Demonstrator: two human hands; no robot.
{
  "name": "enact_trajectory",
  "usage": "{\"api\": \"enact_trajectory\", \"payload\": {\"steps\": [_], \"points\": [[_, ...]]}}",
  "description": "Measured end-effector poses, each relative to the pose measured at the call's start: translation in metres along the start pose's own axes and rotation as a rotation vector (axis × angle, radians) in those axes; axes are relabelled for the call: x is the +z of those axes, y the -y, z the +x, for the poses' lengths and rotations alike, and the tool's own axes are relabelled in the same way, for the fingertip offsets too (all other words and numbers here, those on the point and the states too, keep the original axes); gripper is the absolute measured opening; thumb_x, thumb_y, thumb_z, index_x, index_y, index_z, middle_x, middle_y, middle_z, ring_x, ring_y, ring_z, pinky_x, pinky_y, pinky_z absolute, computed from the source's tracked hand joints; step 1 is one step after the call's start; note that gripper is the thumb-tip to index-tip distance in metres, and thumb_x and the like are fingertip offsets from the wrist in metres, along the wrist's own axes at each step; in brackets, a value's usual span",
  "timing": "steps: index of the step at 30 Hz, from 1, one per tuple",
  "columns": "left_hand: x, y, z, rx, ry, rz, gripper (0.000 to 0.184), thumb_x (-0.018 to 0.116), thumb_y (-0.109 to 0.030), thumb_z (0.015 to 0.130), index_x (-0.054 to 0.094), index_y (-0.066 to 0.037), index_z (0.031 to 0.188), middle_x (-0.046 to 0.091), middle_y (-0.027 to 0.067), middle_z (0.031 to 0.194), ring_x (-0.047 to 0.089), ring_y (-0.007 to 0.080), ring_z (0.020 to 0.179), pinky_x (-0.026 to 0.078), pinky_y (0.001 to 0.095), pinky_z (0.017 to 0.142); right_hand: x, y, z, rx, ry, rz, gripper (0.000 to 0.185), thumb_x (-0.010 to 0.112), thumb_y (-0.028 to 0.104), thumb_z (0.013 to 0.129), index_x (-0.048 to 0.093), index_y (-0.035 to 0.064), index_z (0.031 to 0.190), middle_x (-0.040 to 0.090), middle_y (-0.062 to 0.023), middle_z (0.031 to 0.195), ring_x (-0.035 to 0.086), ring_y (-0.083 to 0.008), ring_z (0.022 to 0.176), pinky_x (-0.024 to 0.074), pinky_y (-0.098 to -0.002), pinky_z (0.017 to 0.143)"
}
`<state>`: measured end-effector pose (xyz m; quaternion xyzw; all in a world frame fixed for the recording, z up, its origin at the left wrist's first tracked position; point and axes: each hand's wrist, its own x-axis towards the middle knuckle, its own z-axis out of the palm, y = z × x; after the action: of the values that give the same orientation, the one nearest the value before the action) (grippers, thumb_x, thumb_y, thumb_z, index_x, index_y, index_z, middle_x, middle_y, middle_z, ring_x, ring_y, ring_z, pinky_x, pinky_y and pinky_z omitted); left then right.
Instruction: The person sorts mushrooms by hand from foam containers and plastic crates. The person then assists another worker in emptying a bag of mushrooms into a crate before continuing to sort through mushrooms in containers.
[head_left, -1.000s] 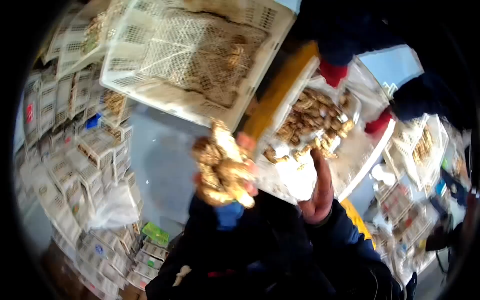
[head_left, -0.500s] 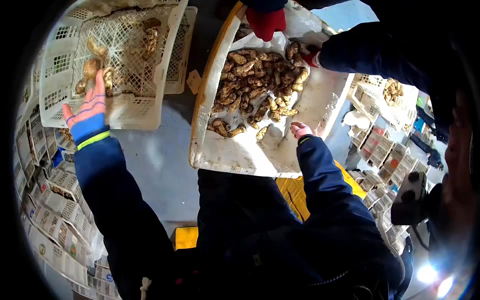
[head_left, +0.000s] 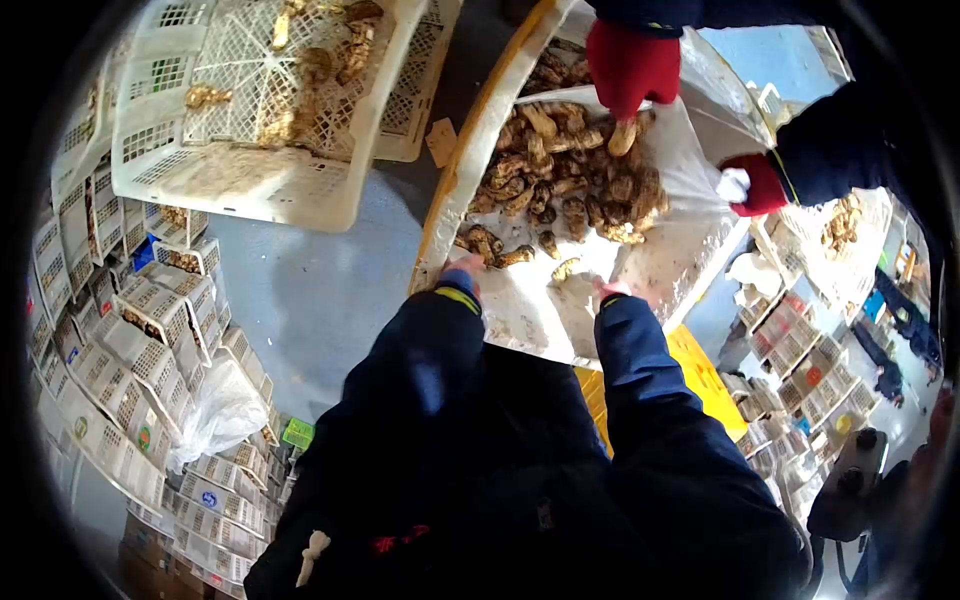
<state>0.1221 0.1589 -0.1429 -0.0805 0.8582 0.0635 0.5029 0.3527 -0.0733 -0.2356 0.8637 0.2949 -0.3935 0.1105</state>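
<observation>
Mushrooms (head_left: 570,187) are found in 2 places: the larger share is left heaped in the white box (head_left: 520,310), while only a scattered few are laid in the plastic crate (head_left: 255,182). An early stage is judged. The left hand (head_left: 466,267) is placed by mushrooms at the box's near left corner, the right hand (head_left: 613,289) near its front; whether either is closed on anything cannot be told.
</observation>
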Motion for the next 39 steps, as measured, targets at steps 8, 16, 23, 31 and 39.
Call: {"api": "enact_trajectory", "payload": {"steps": [8,16,23,31,39], "points": [[0.055,0.015,0.093,0.58,0.033,1.224,0.025,0.058,-0.025,0.074,0.052,-0.018,0.098,0.051,0.0051,0.099,0.048,0.0232,0.087,0.043,0.0372,0.07,0.028,0.004,0.012,0.135,0.343,0.11,0.026,0.057,0.02,0.073,0.054,0.0049,0.094,0.057,-0.0147,0.087,0.057,-0.0255,0.077,0.0461,-0.0333,0.064],[0.073,-0.01,0.088,0.753,0.21,2.224,0.045,0.054,-0.036,0.076,0.052,-0.01,0.112,0.048,0.01,0.12,0.047,0.026,0.108,0.042,0.037,0.082,-0.003,-0.004,-0.01,0.058,0.209,0.458,0.019,0.054,0.017,0.075,0.051,0.0081,0.091,0.054,-0.0104,0.084,0.054,-0.0237,0.071,0.0466,-0.0334,0.055],[0.075,0.041,0.142,0.757,0.017,0.565,0.05,0.059,-0.038,0.072,0.052,-0.003,0.108,0.056,0.014,0.106,0.052,0.028,0.098,0.043,0.0368,0.078,-0.021,0.033,-0.036,0.427,-0.006,1.563,0.018,0.053,0.017,0.077,0.051,0.0076,0.092,0.054,-0.009,0.084,0.054,-0.0221,0.074,0.0462,-0.0332,0.057],[0.068,-0.004,0.086,0.631,0.335,0.46,0.055,0.063,-0.038,0.069,0.049,-0.004,0.11,0.056,0.0127,0.105,0.053,0.0269,0.097,0.042,0.0353,0.079,-0.043,0.055,-0.013,0.382,0.034,1.953,0.026,0.054,0.018,0.078,0.053,0.0022,0.099,0.057,-0.0097,0.089,0.054,-0.0203,0.081,0.0438,-0.0318,0.069],[0.021,0.024,-0.004,1.124,0.384,0.782,0.06,0.066,-0.032,0.069,0.041,-0.005,0.116,0.053,0.0071,0.112,0.051,0.0218,0.101,0.041,0.0326,0.083,-0.071,0.031,-0.062,0.159,0.004,1.326,0.027,0.057,0.019,0.079,0.057,-0.0026,0.095,0.06,-0.009,0.086,0.055,-0.0185,0.076,0.0437,-0.0299,0.07]]}}
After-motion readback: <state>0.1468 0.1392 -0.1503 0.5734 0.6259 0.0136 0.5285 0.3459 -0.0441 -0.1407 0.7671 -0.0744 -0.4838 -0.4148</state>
